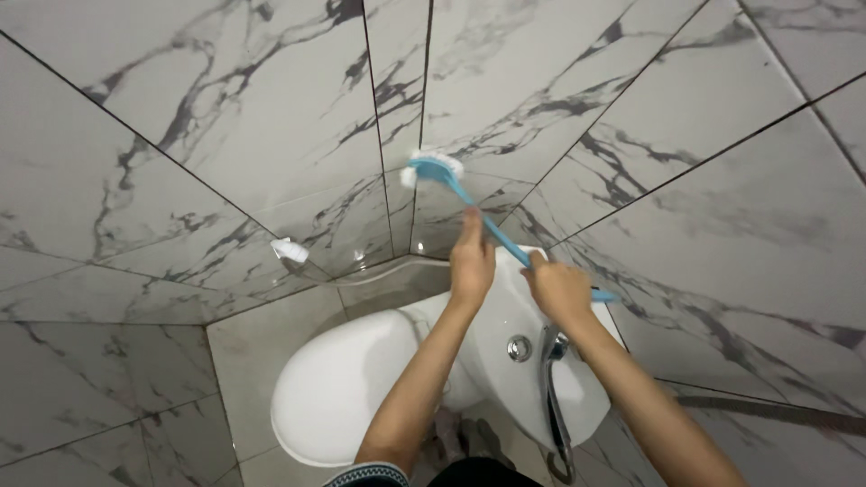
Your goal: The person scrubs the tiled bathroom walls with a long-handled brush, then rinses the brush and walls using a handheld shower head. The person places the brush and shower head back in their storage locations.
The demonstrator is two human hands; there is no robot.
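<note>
Both hands are closed around the handle of a long blue brush [487, 225]. The left hand [472, 261] grips the shaft about midway along, fingers wrapped over it. The right hand [559, 289] clamps the lower end, with a short stub of handle poking out past its heel.

The brush's long axis runs on a diagonal: from the right hand it climbs up and away, past the left hand, to the white bristle head [433, 167]. The head sits beyond the left hand, so the left hand is the nearer of the two to the working end. The bristles appear to press against the marble-patterned wall tiles [271, 99] close to the corner seam, though whether they actually touch is hard to tell from this angle.

Below both wrists lies a white toilet [343, 388] with its lid down, and under the right forearm is the cistern top with a round chrome flush button [519, 348]. A chrome spray hose [555, 397] hangs just beneath the right wrist. Off to the far side of the left hand, a small white fitting [290, 250] sticks out of the wall.
</note>
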